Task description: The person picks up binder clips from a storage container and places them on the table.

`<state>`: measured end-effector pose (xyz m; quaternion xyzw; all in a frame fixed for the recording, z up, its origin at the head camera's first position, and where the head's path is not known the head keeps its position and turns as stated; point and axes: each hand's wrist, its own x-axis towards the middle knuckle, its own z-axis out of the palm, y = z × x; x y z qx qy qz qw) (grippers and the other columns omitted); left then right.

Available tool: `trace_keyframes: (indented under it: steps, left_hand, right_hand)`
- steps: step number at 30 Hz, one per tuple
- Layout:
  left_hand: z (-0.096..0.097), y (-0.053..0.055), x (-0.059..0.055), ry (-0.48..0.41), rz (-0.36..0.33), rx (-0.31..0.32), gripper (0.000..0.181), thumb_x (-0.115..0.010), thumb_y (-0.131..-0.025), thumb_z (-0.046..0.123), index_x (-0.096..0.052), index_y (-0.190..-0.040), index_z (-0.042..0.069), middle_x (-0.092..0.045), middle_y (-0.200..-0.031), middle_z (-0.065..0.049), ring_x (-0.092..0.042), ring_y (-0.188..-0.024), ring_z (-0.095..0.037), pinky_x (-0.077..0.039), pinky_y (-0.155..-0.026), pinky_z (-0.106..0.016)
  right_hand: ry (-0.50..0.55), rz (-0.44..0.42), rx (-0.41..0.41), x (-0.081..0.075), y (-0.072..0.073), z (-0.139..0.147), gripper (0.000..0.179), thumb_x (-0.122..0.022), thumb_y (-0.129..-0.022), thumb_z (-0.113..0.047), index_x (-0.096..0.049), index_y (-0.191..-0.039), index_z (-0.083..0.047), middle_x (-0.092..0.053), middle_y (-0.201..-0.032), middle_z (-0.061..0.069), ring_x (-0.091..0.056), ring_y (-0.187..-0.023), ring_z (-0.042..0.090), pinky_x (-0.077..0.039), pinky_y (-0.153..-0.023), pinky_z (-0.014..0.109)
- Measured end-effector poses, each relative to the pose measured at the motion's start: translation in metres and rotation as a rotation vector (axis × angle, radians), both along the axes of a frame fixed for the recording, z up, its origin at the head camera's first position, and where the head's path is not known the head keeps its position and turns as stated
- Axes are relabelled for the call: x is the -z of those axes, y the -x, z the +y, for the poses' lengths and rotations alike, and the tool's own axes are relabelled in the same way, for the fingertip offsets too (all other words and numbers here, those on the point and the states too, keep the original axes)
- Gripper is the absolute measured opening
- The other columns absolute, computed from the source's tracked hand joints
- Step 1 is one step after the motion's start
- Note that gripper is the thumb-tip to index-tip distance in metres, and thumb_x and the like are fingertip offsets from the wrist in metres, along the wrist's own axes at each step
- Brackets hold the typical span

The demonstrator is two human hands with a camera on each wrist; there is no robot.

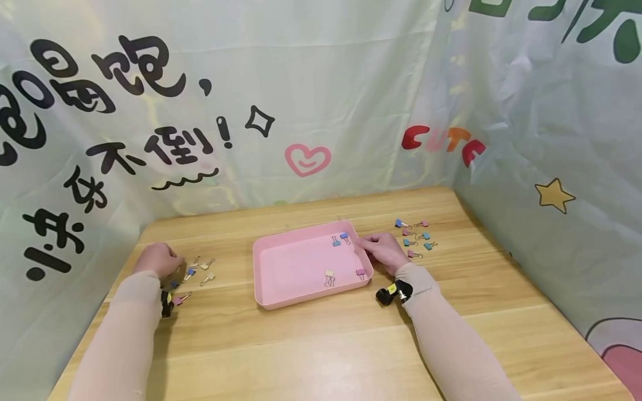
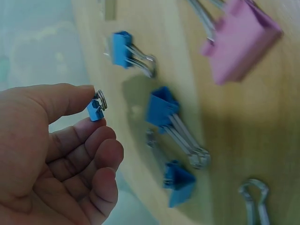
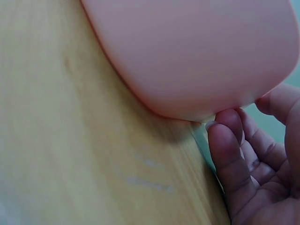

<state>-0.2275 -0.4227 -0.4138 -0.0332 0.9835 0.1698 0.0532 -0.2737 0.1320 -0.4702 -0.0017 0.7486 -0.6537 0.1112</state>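
Note:
At the left, my left hand (image 1: 157, 259) pinches a small blue binder clip (image 2: 95, 111) between thumb and index finger, the other fingers curled loosely below. On the wood nearby lie several more clips, among them a blue binder clip (image 2: 162, 107), a pink binder clip (image 2: 243, 42) and a cream binder clip (image 1: 208, 277). My right hand (image 1: 383, 249) grips the right end wall of a pink tray (image 1: 291, 262). Its fingertips (image 3: 225, 140) meet the tray's edge. Inside the tray are a blue clip (image 1: 344, 237), a light blue clip (image 1: 336, 241), a cream clip (image 1: 329, 274) and a magenta clip (image 1: 361, 273).
Right of the tray, several pink and blue clips (image 1: 423, 236) lie in a loose group on the wooden table (image 1: 311, 345). Printed cloth (image 1: 351, 111) hangs along the table's back and sides. Each wrist wears a small black camera (image 1: 386, 296).

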Motion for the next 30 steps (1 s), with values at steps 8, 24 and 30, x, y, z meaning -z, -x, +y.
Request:
trace_keyframes:
  steps: [8,24,30]
  left_hand:
    - [-0.008,-0.005,0.010,0.015,-0.021,-0.040,0.039,-0.058,-0.091,0.032,-0.055,-0.057,0.012,-0.049,-0.053,0.001,-0.046,-0.052,-0.017,-0.038,-0.052,-0.033]
    - [0.016,0.002,-0.009,0.014,0.070,0.028,0.038,-0.057,-0.095,0.032,-0.068,-0.097,-0.004,-0.068,-0.091,-0.019,-0.062,-0.075,-0.027,-0.050,-0.066,-0.046]
    - [0.070,0.018,-0.036,0.029,0.190,0.159,0.039,-0.057,-0.094,0.030,-0.068,-0.106,-0.005,-0.067,-0.105,-0.023,-0.064,-0.091,-0.036,-0.049,-0.081,-0.053]
  right_hand:
    - [0.013,-0.022,0.003,-0.001,0.001,-0.003,0.038,-0.069,-0.090,-0.022,-0.064,-0.112,0.009,-0.069,-0.094,0.016,-0.067,-0.076,0.018,-0.056,-0.067,0.031]
    - [-0.007,-0.005,-0.002,-0.001,0.000,-0.001,0.037,-0.068,-0.090,-0.022,-0.065,-0.110,0.009,-0.070,-0.091,0.015,-0.067,-0.075,0.017,-0.056,-0.066,0.031]
    - [-0.010,0.001,0.002,-0.001,0.000,-0.001,0.036,-0.068,-0.090,-0.022,-0.065,-0.109,0.009,-0.069,-0.090,0.016,-0.067,-0.074,0.017,-0.055,-0.065,0.031]
